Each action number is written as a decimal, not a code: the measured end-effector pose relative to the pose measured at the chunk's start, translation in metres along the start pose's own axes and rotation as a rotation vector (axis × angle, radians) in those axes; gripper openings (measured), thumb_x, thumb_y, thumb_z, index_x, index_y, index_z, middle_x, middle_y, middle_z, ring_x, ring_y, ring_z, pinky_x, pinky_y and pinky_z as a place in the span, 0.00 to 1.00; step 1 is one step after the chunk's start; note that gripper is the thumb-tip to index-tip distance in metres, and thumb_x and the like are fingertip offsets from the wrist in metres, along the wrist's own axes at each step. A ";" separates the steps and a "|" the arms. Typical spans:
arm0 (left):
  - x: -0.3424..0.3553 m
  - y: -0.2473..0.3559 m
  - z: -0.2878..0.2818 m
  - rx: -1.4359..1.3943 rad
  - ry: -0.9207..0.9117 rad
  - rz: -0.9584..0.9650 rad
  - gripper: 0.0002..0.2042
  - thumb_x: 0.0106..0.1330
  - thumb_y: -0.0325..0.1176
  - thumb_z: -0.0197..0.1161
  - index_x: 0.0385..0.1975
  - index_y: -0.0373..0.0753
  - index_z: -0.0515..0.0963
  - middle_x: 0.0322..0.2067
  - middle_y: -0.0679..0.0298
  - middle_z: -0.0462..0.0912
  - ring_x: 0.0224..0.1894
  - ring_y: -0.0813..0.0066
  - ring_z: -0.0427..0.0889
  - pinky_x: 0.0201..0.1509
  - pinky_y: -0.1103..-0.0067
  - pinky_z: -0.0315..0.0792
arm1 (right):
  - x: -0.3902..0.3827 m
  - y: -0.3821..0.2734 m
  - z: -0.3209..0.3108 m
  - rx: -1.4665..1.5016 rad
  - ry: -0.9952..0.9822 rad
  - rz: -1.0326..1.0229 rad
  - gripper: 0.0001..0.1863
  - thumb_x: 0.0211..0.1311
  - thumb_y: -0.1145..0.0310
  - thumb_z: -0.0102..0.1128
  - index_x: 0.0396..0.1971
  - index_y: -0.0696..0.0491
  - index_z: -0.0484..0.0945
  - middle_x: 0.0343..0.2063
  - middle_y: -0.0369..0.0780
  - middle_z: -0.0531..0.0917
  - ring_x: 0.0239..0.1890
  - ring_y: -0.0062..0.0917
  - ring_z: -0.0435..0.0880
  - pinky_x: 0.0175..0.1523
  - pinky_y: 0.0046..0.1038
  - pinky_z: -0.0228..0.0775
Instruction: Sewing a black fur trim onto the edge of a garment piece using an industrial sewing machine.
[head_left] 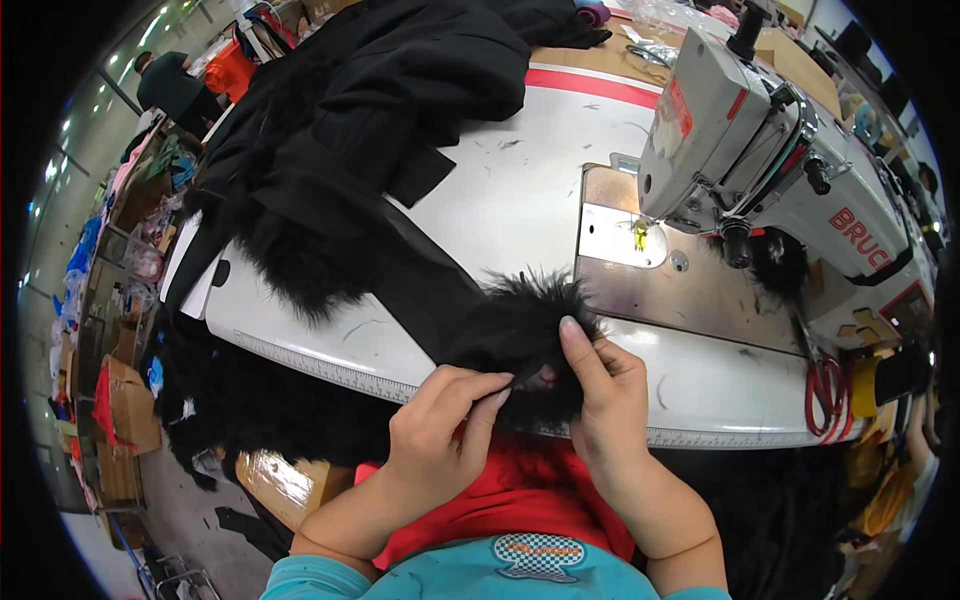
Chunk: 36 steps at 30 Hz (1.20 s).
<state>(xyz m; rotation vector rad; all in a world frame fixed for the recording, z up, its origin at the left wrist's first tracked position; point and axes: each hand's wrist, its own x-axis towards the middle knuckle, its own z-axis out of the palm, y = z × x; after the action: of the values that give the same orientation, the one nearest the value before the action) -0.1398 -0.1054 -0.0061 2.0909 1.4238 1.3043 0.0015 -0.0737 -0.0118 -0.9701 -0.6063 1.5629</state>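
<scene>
My left hand point(445, 425) pinches the fur-trimmed end of a long black fabric strip point(425, 290) at the front edge of the white sewing table point(460, 180). My right hand point(605, 390) grips the other side of that fluffy black end point(530, 310), thumb on top. The strip runs back to a pile of black garments point(380, 80) with more fur along its left. To the right of my hands stands a white industrial sewing machine point(705, 130), its steel plate under a lit needle.
Red-handled scissors point(830, 395) and a black fur tuft point(775, 260) lie at the machine's right. Cluttered shelves point(135, 280) and cardboard boxes point(130, 420) line the left. A person in dark clothes point(175, 85) stands at the back left. Black fur material point(250, 390) hangs below the table edge.
</scene>
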 end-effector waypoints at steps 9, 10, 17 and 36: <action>0.001 -0.002 0.000 0.028 -0.020 0.048 0.09 0.49 0.20 0.64 0.31 0.34 0.78 0.24 0.61 0.74 0.23 0.70 0.74 0.23 0.82 0.67 | -0.004 -0.009 0.003 0.249 0.025 0.288 0.12 0.60 0.63 0.55 0.26 0.57 0.74 0.25 0.38 0.79 0.27 0.17 0.76 0.35 0.19 0.69; 0.001 -0.001 -0.001 0.015 -0.013 0.037 0.09 0.49 0.20 0.64 0.31 0.34 0.78 0.25 0.61 0.74 0.24 0.70 0.74 0.24 0.82 0.68 | -0.004 -0.009 0.004 0.283 -0.003 0.256 0.12 0.60 0.63 0.55 0.27 0.57 0.74 0.26 0.38 0.79 0.28 0.17 0.76 0.35 0.19 0.70; 0.002 0.004 -0.002 -0.144 -0.027 -0.089 0.09 0.49 0.18 0.62 0.32 0.33 0.77 0.28 0.58 0.75 0.30 0.66 0.77 0.30 0.79 0.72 | -0.005 -0.008 0.007 0.288 -0.055 0.229 0.09 0.62 0.66 0.52 0.33 0.57 0.73 0.31 0.37 0.79 0.30 0.19 0.77 0.36 0.22 0.71; 0.017 -0.011 -0.006 -0.017 -0.207 0.182 0.16 0.46 0.16 0.61 0.38 0.30 0.72 0.29 0.56 0.74 0.31 0.60 0.73 0.34 0.73 0.69 | 0.035 -0.027 -0.030 -1.281 -0.675 -1.339 0.23 0.40 0.71 0.56 0.43 0.57 0.74 0.34 0.39 0.76 0.22 0.23 0.71 0.26 0.21 0.65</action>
<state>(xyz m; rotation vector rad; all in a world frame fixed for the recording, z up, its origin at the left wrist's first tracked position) -0.1491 -0.0873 -0.0018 2.3117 1.1566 1.1180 0.0409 -0.0374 -0.0145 -0.5051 -2.2802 0.0620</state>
